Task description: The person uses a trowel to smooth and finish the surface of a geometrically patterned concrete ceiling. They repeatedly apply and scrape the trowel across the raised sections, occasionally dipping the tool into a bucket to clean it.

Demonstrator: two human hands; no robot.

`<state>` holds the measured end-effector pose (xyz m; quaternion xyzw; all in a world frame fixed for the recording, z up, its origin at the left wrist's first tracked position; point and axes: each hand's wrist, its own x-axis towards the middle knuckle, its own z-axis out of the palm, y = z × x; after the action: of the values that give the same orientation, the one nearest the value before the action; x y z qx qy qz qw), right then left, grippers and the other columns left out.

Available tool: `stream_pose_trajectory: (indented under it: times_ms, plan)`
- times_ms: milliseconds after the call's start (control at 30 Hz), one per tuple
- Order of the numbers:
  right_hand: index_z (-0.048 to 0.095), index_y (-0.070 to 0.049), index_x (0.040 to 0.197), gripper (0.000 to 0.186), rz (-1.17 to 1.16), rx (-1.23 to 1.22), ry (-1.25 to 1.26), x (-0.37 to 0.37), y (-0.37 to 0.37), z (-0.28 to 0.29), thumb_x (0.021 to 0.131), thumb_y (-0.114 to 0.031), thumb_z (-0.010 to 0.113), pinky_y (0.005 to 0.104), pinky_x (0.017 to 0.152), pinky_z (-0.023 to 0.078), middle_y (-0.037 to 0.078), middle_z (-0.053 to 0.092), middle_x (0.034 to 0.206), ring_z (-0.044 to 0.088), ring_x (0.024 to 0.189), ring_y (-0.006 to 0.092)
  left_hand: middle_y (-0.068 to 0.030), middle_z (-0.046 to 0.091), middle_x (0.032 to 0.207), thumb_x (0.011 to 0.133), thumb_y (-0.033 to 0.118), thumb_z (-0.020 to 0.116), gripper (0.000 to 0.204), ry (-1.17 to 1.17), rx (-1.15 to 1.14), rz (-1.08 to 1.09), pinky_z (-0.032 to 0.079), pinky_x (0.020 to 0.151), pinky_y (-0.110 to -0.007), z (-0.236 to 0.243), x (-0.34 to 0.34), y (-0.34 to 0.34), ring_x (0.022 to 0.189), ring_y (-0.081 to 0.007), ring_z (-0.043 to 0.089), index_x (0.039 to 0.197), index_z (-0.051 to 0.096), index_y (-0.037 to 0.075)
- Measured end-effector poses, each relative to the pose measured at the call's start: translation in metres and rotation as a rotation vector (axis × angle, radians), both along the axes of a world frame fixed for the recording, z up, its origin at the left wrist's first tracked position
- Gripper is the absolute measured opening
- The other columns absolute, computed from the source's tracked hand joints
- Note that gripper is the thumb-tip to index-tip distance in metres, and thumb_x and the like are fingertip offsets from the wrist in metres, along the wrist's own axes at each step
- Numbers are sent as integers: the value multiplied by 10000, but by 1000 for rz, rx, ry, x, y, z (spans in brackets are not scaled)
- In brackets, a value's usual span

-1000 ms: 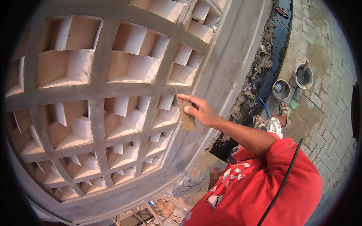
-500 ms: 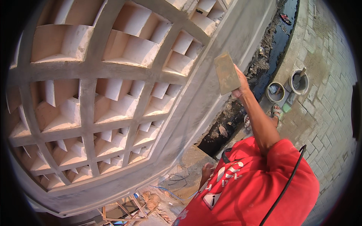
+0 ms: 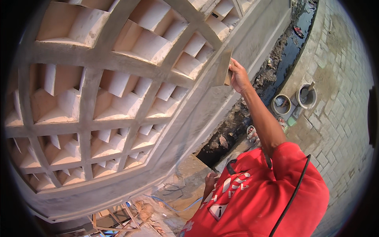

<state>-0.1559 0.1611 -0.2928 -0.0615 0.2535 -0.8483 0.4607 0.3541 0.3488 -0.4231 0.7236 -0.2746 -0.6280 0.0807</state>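
Note:
My right hand (image 3: 239, 76) is wrapped round the handle of a flat, rectangular plastering float (image 3: 223, 71). The grey-brown plate of the float stands almost edge-on beside the smooth cement band of the wall (image 3: 205, 103); whether it touches cannot be told. Left of it rises the wall's lattice (image 3: 89, 91), with pale square openings between grey cement bars. My left hand (image 3: 211, 181) hangs low in front of my red shirt, near the wall's foot. It is small and partly hidden by the shirt, so its grip cannot be made out.
A ditch with dark water (image 3: 290, 51) runs along the wall's foot. Beyond it, on the paving (image 3: 339, 118), stand a bucket with scraps (image 3: 281, 104) and a bucket with a tool in it (image 3: 306, 96). Wooden frames (image 3: 114, 221) and a blue hose (image 3: 177, 207) lie below.
My right hand has swung the float from showing its broad face to nearly edge-on, bringing it slightly left toward the wall. The view has shifted a little. My left hand stays low.

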Motion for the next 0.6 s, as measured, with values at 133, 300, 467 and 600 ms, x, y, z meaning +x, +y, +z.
stream_pose_trajectory:
  times_ms: [133, 300, 467, 600]
  plan:
    - [396, -10, 1300, 432, -35, 83, 52, -10, -16, 11, 889, -92, 498, 336, 757, 527, 92, 546, 1113, 578, 959, 169, -189, 599, 946, 845, 199, 509, 321, -45, -34, -24, 511, 741, -399, -4, 1, 7, 856, -292, 611, 1086, 493, -12]
    - [441, -7, 1270, 434, -6, 231, 126, -2, -33, 18, 865, -113, 554, 325, 661, 553, 91, 563, 1071, 605, 874, 157, -204, 600, 991, 890, 264, 499, 343, 4, -116, -123, 505, 762, -399, -28, 26, 22, 878, -280, 607, 1093, 492, -13]
    - [439, 17, 1269, 493, -7, 314, 189, 22, -42, 20, 823, -109, 604, 324, 617, 573, 112, 555, 1008, 600, 871, 186, -193, 600, 950, 878, 169, 454, 272, -9, -114, -62, 534, 709, -387, -38, 28, 26, 816, -270, 613, 1085, 488, -4]
    - [425, 19, 1280, 530, 4, 352, 200, 59, -47, 20, 804, -111, 619, 330, 619, 577, 129, 531, 992, 590, 862, 201, -182, 598, 937, 861, 109, 440, 232, -5, -51, 47, 543, 634, -359, -29, 21, 21, 740, -257, 622, 1064, 500, 12]
